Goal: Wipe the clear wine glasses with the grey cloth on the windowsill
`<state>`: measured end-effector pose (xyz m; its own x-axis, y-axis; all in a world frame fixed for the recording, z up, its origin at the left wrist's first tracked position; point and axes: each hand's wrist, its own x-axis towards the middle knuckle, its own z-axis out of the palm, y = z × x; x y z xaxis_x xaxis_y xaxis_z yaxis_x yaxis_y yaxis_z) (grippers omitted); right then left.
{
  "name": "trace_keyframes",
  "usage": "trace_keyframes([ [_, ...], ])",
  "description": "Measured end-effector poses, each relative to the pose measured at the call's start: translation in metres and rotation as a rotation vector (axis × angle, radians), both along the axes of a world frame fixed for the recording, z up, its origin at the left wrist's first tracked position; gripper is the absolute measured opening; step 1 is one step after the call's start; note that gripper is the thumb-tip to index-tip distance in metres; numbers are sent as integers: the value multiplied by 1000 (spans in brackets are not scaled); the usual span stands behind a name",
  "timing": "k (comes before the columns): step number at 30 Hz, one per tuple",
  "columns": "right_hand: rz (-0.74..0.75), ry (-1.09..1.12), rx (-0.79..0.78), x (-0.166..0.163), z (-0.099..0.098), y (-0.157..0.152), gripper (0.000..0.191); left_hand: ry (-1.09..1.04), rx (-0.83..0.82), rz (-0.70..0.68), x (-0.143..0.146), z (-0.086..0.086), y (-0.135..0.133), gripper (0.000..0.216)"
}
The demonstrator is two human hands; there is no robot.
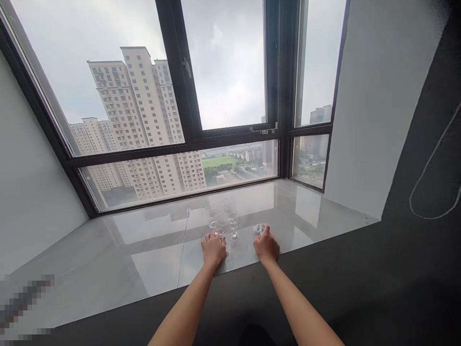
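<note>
Several clear stemmed wine glasses stand in a small group on the pale, glossy window sill [151,240]. One wine glass [234,228] is at the right of the group, upright on its foot. My left hand [213,250] is at the group's near side, its fingers curled around the lower part of a wine glass [221,225]; the grip is partly hidden. To the right of the glasses, my right hand [267,244] is closed on a crumpled grey-white cloth [258,229], which sticks out past the fingers just above the sill.
Dark-framed windows [230,142] rise behind the sill, with a handle [186,67] on one sash. The sill's front edge runs beneath my wrists. A white wall [370,105] bounds the right side, where a looped cord [425,216] hangs. Tile joints and bright reflections cross the sill.
</note>
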<state>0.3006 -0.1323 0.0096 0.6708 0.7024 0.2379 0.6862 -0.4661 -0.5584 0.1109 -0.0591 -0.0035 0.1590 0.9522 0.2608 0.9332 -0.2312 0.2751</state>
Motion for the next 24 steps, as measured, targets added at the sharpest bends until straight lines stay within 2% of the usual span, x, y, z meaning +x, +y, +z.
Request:
trace_keyframes([
  [24, 7, 4, 6, 1, -1, -1, 38, 26, 9, 28, -1, 11, -9, 47],
])
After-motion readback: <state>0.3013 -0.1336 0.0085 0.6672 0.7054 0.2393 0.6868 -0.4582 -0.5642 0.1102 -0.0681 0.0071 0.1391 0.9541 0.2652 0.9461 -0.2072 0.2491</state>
